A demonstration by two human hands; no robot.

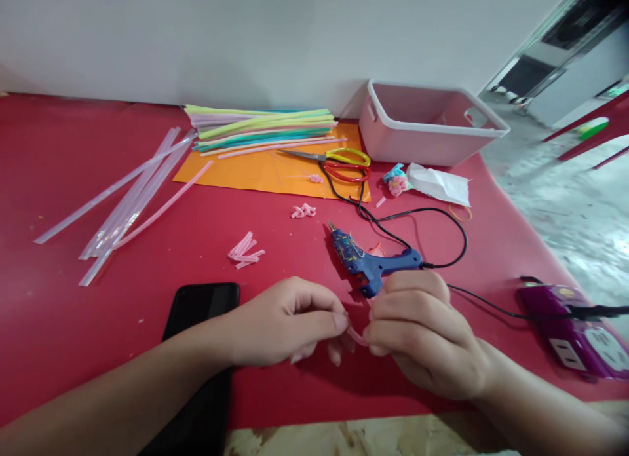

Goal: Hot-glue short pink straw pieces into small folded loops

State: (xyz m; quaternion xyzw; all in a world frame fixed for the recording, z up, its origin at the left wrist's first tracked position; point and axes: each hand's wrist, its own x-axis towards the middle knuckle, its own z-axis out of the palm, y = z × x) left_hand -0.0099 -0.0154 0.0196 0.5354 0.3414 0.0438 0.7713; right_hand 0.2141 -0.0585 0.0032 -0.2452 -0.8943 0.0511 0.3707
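Observation:
Between my two hands is a short piece of pink pipe cleaner [356, 337], slightly curved. My left hand [299, 322] pinches one end of it with thumb and forefinger. My right hand [425, 335] has its fingers closed on the other end. Just beyond the right hand lies a blue glue gun [366, 256] on its side, its nozzle pointing away to the left. Short cut pink pieces [246, 249] lie in a small pile to the left. Several bent pink pieces [303, 211] sit farther back.
Scissors [344, 162] and bundled coloured pipe cleaners [265, 130] lie on orange card [246, 171]. Clear-wrapped glue sticks or strips [142, 187] are left. A pink bin [422, 141] stands behind a small flower [397, 185]. A phone [196, 403] is under my left forearm; a purple power strip [572, 328] is right.

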